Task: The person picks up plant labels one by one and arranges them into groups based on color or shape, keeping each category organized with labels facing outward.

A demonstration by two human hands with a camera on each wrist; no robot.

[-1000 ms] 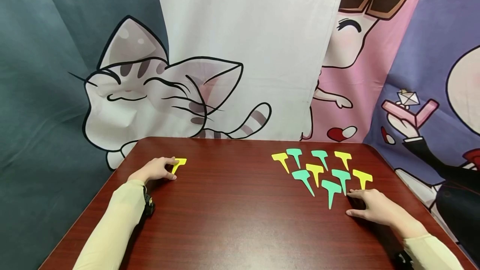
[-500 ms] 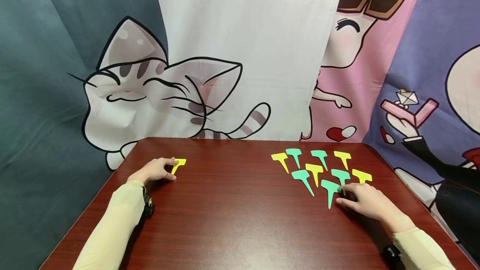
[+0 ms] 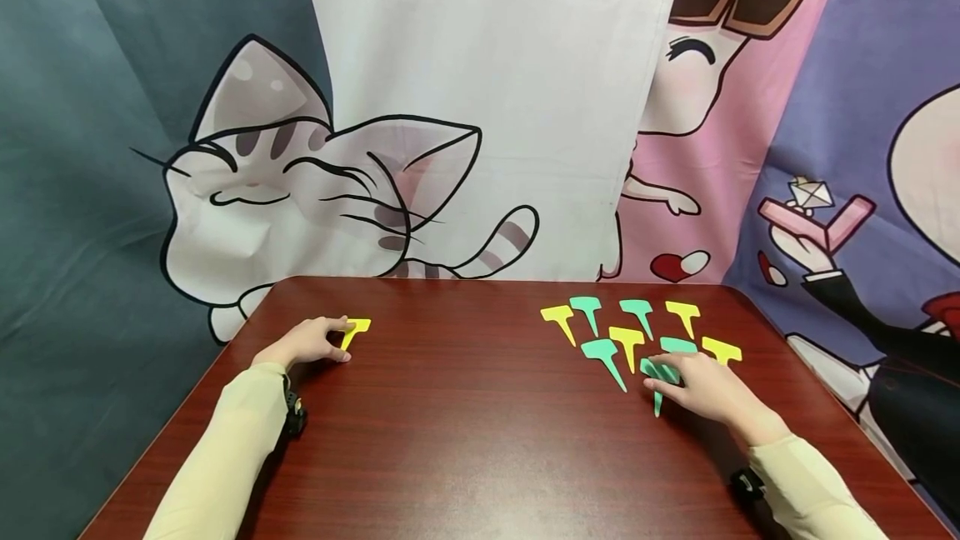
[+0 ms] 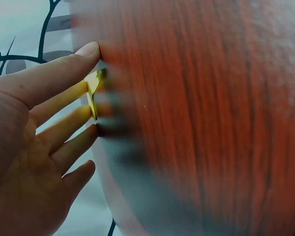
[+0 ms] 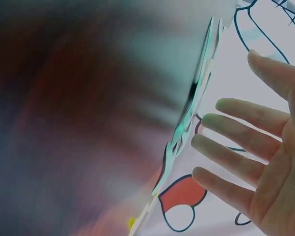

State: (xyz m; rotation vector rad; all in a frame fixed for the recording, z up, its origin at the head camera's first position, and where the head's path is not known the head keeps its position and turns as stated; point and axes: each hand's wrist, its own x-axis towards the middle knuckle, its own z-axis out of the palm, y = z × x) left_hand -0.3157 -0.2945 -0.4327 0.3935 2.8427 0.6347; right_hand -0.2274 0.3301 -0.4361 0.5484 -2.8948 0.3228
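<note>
At the table's left, my left hand (image 3: 306, 342) has its fingers at a yellow T-shaped tag (image 3: 357, 328); in the left wrist view the tag (image 4: 94, 91) lies by the fingertips, below the thumb, and whether it is pinched is unclear. My right hand (image 3: 705, 388) hovers over the right group, fingers spread and holding nothing, partly covering a green tag (image 3: 651, 368) and the stem of another green tag (image 3: 678, 345). In the right wrist view the hand (image 5: 265, 142) is apart from the green tags (image 5: 184, 125).
Several more green and yellow tags lie to the left of and behind my right hand, among them a green one (image 3: 600, 350) and a yellow one (image 3: 627, 338). Beyond the brown table (image 3: 450, 423) hangs a printed cloth (image 3: 495, 48).
My right hand has moved left from beside the right-hand yellow tag to above the nearest green tag. My left hand and its yellow tag have stayed in place.
</note>
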